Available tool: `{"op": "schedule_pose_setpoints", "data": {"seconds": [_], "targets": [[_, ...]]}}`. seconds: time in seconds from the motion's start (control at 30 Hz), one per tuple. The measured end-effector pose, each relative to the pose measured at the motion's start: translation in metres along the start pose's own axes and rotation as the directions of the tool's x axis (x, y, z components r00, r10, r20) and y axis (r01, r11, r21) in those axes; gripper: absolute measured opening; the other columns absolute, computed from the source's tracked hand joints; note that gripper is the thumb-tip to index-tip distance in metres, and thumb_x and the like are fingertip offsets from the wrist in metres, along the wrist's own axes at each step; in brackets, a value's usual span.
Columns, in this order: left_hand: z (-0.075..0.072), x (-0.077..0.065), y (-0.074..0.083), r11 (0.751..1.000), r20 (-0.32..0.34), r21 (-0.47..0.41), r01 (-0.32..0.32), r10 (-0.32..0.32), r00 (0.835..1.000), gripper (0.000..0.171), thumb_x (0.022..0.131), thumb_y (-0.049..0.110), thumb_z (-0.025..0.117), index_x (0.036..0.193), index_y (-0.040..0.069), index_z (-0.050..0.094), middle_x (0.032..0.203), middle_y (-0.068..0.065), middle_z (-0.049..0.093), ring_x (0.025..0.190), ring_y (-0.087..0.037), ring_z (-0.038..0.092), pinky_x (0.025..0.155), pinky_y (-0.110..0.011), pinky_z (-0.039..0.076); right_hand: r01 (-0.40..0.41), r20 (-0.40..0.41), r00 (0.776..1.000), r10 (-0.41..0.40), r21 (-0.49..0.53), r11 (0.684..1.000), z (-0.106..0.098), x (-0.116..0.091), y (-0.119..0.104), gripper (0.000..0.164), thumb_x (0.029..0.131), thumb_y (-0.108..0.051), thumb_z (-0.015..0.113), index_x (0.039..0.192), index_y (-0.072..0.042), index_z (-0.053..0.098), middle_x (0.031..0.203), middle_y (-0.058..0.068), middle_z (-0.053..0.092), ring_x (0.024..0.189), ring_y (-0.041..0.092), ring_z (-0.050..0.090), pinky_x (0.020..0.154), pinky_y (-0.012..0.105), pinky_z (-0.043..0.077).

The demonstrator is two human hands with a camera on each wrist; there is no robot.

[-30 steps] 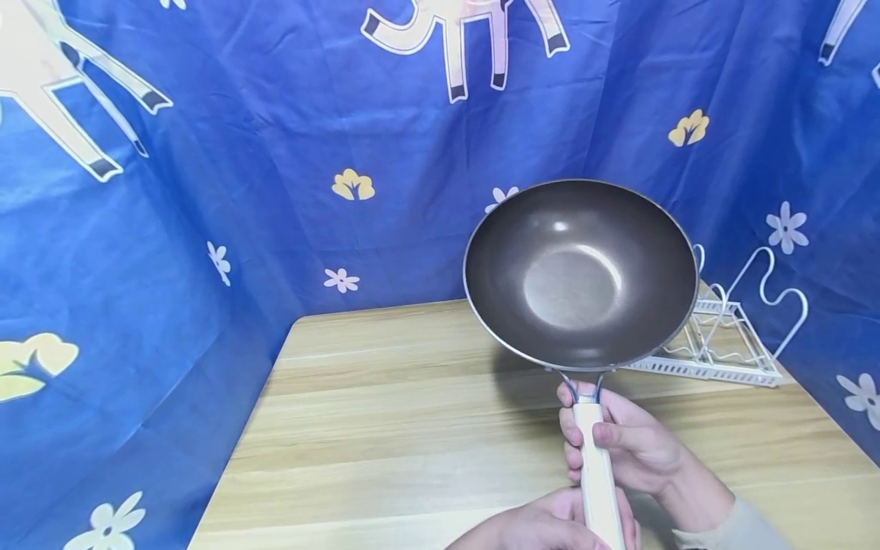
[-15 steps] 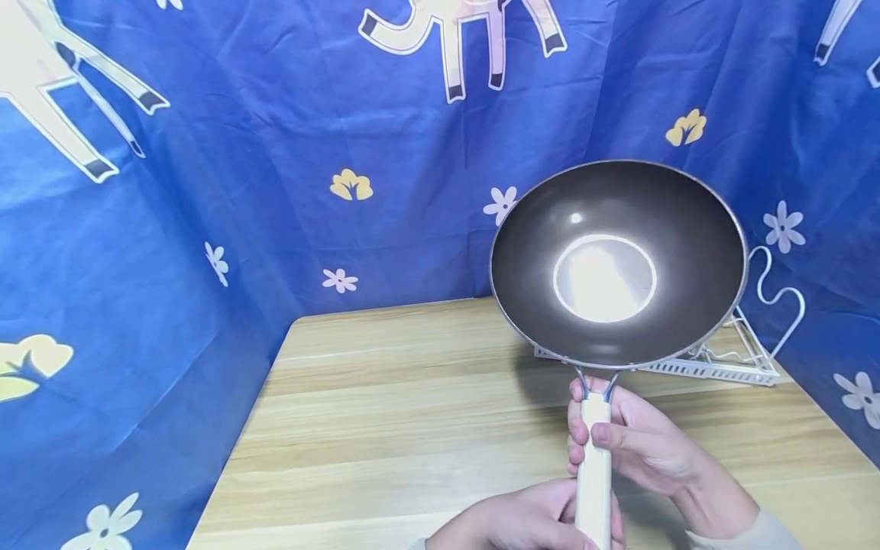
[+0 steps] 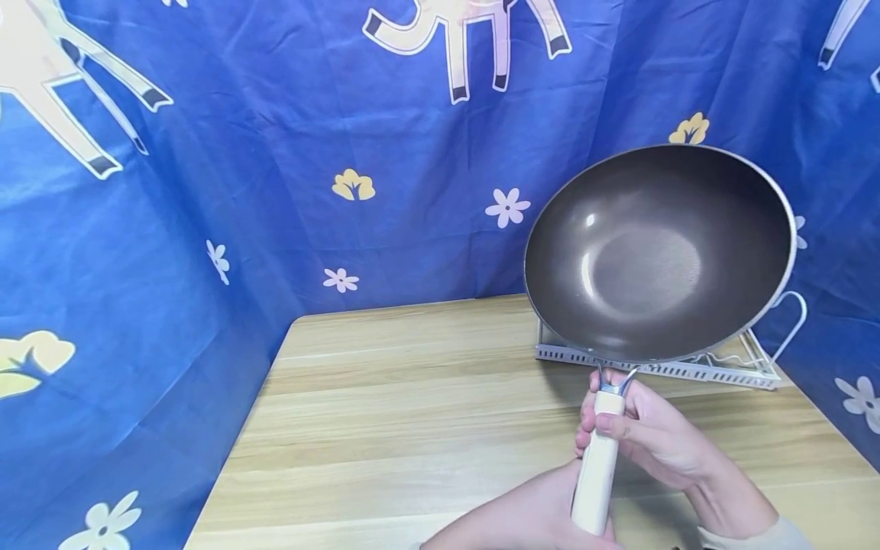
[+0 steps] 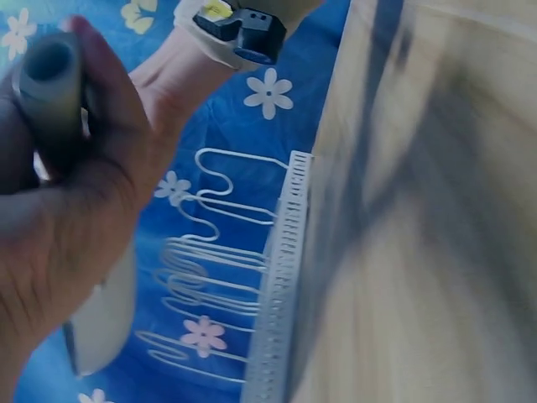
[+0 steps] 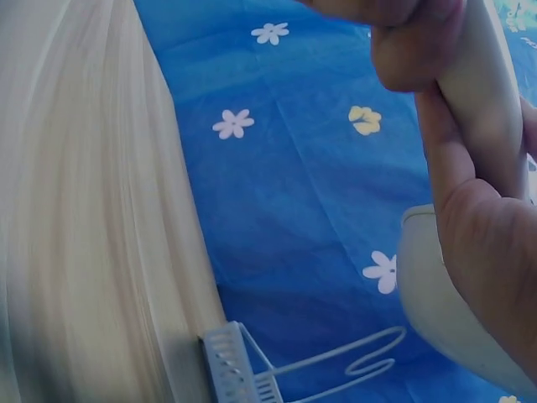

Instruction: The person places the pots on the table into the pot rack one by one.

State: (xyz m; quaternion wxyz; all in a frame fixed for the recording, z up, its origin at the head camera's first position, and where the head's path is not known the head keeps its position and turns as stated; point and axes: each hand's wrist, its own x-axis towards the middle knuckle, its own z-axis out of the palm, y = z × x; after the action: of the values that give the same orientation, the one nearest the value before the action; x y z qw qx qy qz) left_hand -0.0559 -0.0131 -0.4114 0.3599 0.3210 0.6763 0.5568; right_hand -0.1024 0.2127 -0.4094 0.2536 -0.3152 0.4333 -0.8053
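A deep wok (image 3: 656,256) with a dark inside, a pale outside and a white handle (image 3: 596,473) is held up, its inside turned toward me and its rim tilted. My right hand (image 3: 663,443) grips the handle close to the metal fork at the wok, thumb along the top. Lower down, my left hand (image 3: 532,508) wraps the handle's end; its fingers are partly hidden in the head view. Behind the wok stands a white wire rack (image 3: 694,372), largely covered by it there. In the left wrist view the rack's curved wires (image 4: 222,252) show below the wok's pale underside (image 4: 105,323).
The rack sits at the right rear of a wooden table (image 3: 385,428). A blue cloth (image 3: 412,229) printed with flowers and animals hangs behind the table and along both sides.
Both hands have carried the wok rightward and a little upward, so it now overlaps more of the rack. It has also tilted, its right side rising. Both grips stay on the handle.
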Motion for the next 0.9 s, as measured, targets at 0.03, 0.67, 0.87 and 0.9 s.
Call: {"op": "schedule_pose_setpoints", "data": {"seconds": [0.03,0.67,0.87,0.9], "targets": [[0.001,-0.001,0.001,0.999,-0.042,0.041,0.013,-0.012,0.999,0.034,0.094,0.006,0.081,0.12,0.012,0.059,0.082,-0.003,0.078,0.071,0.009,0.066,0.074,-0.013,0.058,-0.001,-0.02,1.0,0.001,-0.026,1.0,-0.001,-0.001,0.0,0.037,0.106,0.017,0.035,0.132,-0.009,0.039,0.114,0.001,0.072,0.107,0.019,0.078,0.098,0.043,0.066],[0.014,0.002,0.0,0.753,-0.522,0.617,0.228,0.174,0.835,0.041,0.088,0.047,0.09,0.12,0.023,0.077,0.085,0.019,0.079,0.075,0.016,0.059,0.063,-0.006,0.044,-0.157,-0.377,0.921,-0.099,-0.591,0.791,0.0,-0.005,-0.014,0.03,0.104,0.004,0.063,0.125,-0.006,0.043,0.099,0.0,0.077,0.09,0.023,0.082,0.084,0.037,0.068],[0.012,0.006,0.001,0.778,-0.482,0.598,0.196,0.154,0.862,0.035,0.093,0.042,0.086,0.121,0.024,0.076,0.067,0.021,0.071,0.062,0.02,0.049,0.058,-0.005,0.041,-0.213,-0.435,0.889,-0.143,-0.668,0.713,0.002,-0.003,-0.016,0.038,0.103,0.001,0.067,0.129,0.005,0.04,0.094,0.002,0.078,0.085,0.02,0.08,0.081,0.03,0.066],[0.012,0.007,0.002,0.792,-0.478,0.581,0.188,0.145,0.866,0.034,0.093,0.041,0.086,0.12,0.023,0.076,0.067,0.02,0.071,0.061,0.019,0.049,0.058,-0.006,0.041,-0.229,-0.452,0.88,-0.145,-0.672,0.704,0.002,-0.003,-0.016,0.039,0.103,0.0,0.068,0.129,0.007,0.04,0.094,0.002,0.078,0.085,0.019,0.08,0.081,0.03,0.066]]}}
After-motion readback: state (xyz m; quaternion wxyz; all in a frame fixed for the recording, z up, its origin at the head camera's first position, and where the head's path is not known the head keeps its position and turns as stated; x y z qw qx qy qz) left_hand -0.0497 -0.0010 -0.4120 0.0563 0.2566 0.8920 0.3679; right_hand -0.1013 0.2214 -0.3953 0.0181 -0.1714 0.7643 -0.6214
